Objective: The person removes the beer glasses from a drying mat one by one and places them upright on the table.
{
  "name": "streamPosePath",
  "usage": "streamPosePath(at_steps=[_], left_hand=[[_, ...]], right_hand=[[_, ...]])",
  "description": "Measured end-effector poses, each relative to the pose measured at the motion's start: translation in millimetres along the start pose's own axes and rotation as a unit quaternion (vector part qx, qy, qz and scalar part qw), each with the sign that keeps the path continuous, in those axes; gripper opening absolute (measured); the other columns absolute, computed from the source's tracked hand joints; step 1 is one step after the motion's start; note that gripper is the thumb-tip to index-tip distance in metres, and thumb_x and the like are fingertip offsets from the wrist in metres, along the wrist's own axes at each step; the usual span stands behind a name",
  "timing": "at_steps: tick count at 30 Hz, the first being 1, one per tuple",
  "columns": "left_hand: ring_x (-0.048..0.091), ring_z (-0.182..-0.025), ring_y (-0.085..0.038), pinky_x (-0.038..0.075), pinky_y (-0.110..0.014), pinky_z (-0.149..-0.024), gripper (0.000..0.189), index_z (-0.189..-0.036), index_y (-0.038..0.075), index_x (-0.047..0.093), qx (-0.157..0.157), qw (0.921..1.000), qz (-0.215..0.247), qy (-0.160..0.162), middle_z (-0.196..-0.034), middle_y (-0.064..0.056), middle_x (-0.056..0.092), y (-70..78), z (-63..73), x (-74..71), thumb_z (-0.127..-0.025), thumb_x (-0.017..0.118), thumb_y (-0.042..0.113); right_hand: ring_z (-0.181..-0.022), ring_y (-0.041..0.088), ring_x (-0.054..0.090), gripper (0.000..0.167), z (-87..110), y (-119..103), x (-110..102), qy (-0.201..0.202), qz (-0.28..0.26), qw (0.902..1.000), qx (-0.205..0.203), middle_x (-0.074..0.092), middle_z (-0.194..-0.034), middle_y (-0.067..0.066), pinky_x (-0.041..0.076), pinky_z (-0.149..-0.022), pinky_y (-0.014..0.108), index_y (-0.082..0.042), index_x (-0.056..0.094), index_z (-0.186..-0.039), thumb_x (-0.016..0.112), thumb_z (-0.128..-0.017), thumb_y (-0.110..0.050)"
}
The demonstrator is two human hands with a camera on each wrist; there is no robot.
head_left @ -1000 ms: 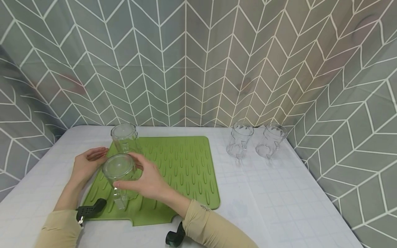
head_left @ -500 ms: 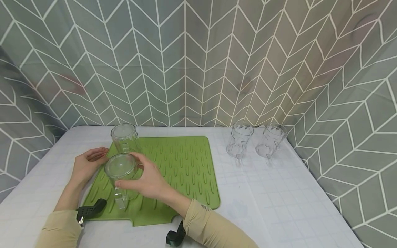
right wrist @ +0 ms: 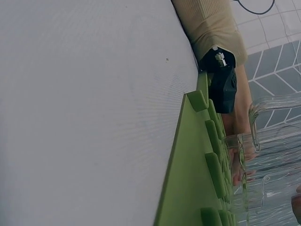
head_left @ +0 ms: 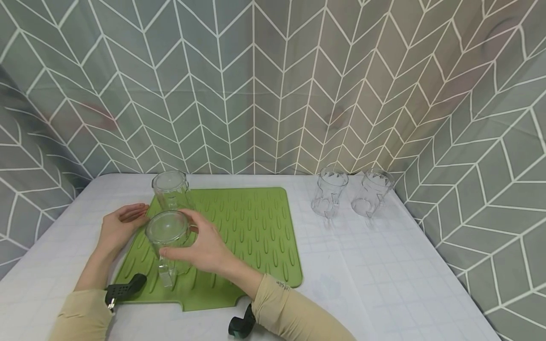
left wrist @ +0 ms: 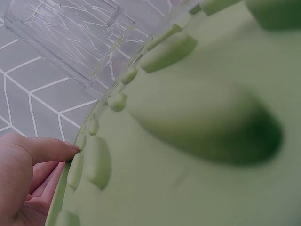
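Observation:
A clear glass mug (head_left: 167, 228) stands base up on the green ribbed drying mat (head_left: 251, 237), its handle towards the person. My right hand (head_left: 200, 244) grips this mug round its side, thumb in front and fingers behind. At the mat's left edge lies my left hand (head_left: 122, 222). In the left wrist view, its thumb (left wrist: 54, 149) meets the edge while the other fingers curl at the outer side, pinching the mat. Just behind the gripped mug, a second glass mug (head_left: 170, 187) stands base up on the mat's far left corner.
Two more clear glass mugs, one nearer (head_left: 330, 192) and one farther right (head_left: 372, 193), stand on the white table (head_left: 362, 274) right of the mat. A patterned curtain (head_left: 273, 85) closes off the back and sides.
The right hand and its mug have shifted slightly to the right on the mat. The left hand stays where it was, as do the other mugs.

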State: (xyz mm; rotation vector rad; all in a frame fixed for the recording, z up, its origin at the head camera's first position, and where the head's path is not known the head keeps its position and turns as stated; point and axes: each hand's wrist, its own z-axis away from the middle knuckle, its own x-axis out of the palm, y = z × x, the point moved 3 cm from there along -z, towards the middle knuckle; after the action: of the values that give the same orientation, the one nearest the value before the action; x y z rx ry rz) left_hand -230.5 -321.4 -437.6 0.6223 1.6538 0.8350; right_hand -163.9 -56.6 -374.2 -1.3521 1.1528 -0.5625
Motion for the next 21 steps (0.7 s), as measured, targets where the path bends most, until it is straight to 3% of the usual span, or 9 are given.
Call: streamPosePath(at_steps=[9,16,21], left_hand=[[0.047,-0.089,0.022,0.046,0.0,-0.075,0.054,-0.139,-0.001,0.053,-0.002,1.0,0.002,0.002,-0.137,-0.026,0.058,-1.4,0.8,-0.3,-0.097,0.067,0.029],[0.047,-0.09,0.021,0.051,-0.008,-0.081,0.056,-0.141,0.001,0.052,-0.015,0.9999,0.0,-0.001,-0.139,-0.023,0.057,-1.7,-0.5,0.1,-0.097,0.067,0.032],[0.047,-0.089,0.022,0.048,-0.002,-0.079,0.055,-0.14,0.0,0.052,-0.01,0.9999,0.004,0.002,-0.139,-0.024,0.057,-2.5,-2.3,0.2,-0.097,0.067,0.03]], right_hand=[[-0.116,0.003,0.052,0.077,-0.5,0.4,0.2,0.002,0.0,1.0,0.003,0.057,-0.127,-0.017,0.045,-0.097,0.021,-0.029,0.045,-0.145,0.084,-0.078,-0.032],[-0.115,0.003,0.052,0.079,-0.6,-1.3,-1.4,0.006,0.004,0.9999,0.01,0.057,-0.127,-0.015,0.046,-0.095,0.019,-0.024,0.045,-0.146,0.084,-0.077,-0.032],[-0.113,0.003,0.053,0.08,-0.9,-2.1,-3.5,0.013,0.01,0.9997,0.02,0.058,-0.126,-0.015,0.046,-0.092,0.02,-0.024,0.046,-0.145,0.086,-0.076,-0.031]])
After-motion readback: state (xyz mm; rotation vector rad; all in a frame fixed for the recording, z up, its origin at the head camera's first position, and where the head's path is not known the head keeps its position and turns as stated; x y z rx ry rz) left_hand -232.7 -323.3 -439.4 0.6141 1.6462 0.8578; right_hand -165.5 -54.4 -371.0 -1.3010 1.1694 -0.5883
